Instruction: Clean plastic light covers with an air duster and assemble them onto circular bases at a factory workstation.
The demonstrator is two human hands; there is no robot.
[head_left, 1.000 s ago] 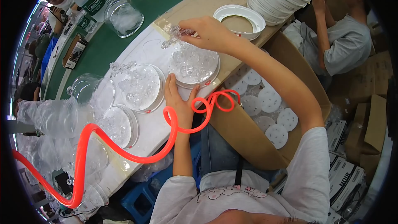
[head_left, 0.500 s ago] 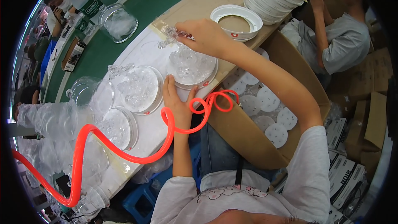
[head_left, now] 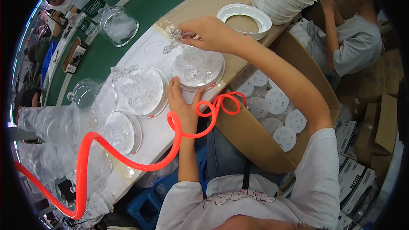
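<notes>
My right hand (head_left: 203,34) has its thumb and fingers pinched on a clear bunch of plastic pieces (head_left: 172,42), held just past the far left edge of a round white base (head_left: 218,75). Exactly how the bunch sits in the fingers I can't make out. My left hand (head_left: 183,100) grips nothing: its fingers are spread, fingertips against the near side of that base, thumb near the rim. I read the step as handling the clear pieces at this base, one hand working and the other steadying.

The base lies on the counter (head_left: 153,131), its top covered with more clear pieces. For the next move, I judge that I need a light pinch, steady left fingertips and a clear look at the bunch, since see-through parts are hard to tell apart from here.

A coiled red hose (head_left: 147,167) crosses my view in front of the left wrist, so I'd mind it when shifting that arm. Left of this base are a second loaded base (head_left: 150,76) and a third (head_left: 122,134), with a clear dome (head_left: 96,88) beyond. To the right, an open white ring (head_left: 265,20) lies near a stack of rings (head_left: 279,2), and below them a cardboard box (head_left: 251,140) holds white discs (head_left: 284,139).
</notes>
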